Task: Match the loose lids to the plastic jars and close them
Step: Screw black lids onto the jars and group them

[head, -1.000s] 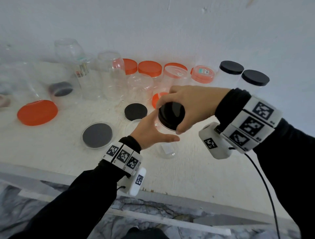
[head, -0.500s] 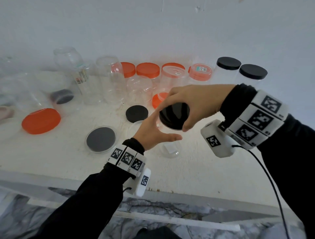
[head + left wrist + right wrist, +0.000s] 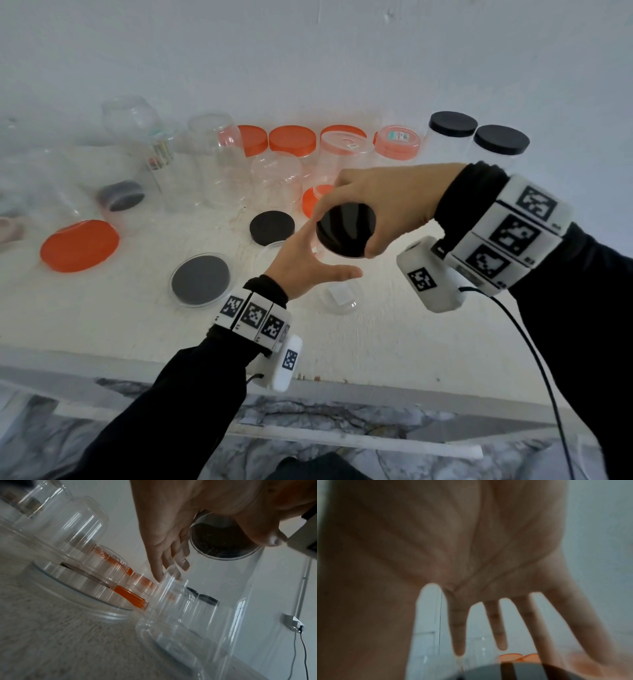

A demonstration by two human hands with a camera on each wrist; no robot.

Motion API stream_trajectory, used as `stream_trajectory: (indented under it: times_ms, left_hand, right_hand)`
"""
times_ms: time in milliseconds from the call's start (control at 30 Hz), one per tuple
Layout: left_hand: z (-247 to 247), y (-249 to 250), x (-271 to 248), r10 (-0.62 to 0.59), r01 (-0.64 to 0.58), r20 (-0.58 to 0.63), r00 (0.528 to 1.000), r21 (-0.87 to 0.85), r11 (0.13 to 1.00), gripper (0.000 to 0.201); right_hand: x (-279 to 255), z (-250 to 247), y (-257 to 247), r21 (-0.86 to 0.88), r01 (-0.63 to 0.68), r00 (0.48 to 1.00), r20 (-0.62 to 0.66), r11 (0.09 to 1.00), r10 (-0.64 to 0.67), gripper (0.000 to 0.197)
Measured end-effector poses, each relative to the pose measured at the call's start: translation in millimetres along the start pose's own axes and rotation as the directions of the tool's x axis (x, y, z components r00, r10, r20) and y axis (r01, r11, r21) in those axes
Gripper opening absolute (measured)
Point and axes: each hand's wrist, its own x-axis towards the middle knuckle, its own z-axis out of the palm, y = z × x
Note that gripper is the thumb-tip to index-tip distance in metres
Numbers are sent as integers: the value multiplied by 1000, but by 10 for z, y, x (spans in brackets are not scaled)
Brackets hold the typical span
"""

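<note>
A clear plastic jar (image 3: 342, 296) stands on the white table (image 3: 376, 342) near the middle. A black lid (image 3: 342, 240) sits on its top. My right hand (image 3: 347, 226) comes from above with thumb and fingers curled round the lid's rim; the right wrist view is blurred, with the black lid (image 3: 505, 672) at its bottom edge. My left hand (image 3: 318, 260) holds the jar's body, thumb on the near side, fingers behind. In the left wrist view those fingers (image 3: 171, 566) lie along the clear jar (image 3: 197, 615) under the lid (image 3: 221, 543).
Loose lids lie left of the jar: a small black one (image 3: 272, 228), a grey clear-rimmed one (image 3: 200, 279), a big orange one (image 3: 79, 245). Open clear jars (image 3: 212, 154) stand at back left. Orange-lidded (image 3: 292, 140) and black-lidded jars (image 3: 452, 124) line the wall.
Both hands stay on the same jar and lid. The right wrist has shifted slightly over the lid; the view has tilted a little.
</note>
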Motion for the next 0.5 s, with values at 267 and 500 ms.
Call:
stream_trajectory:
  times_ms: [267,500]
  left_hand:
    - [-7,-14,13,3,-4,-14,1000,-10,1000,76]
    - [10,18,-9,5,-6,-8,1000,-7,1000,81]
  right_hand:
    - [113,208,-42,-137,-207,936,-315,969,156,71]
    - [8,53,55,70,-11,1000,-25,997,13,69]
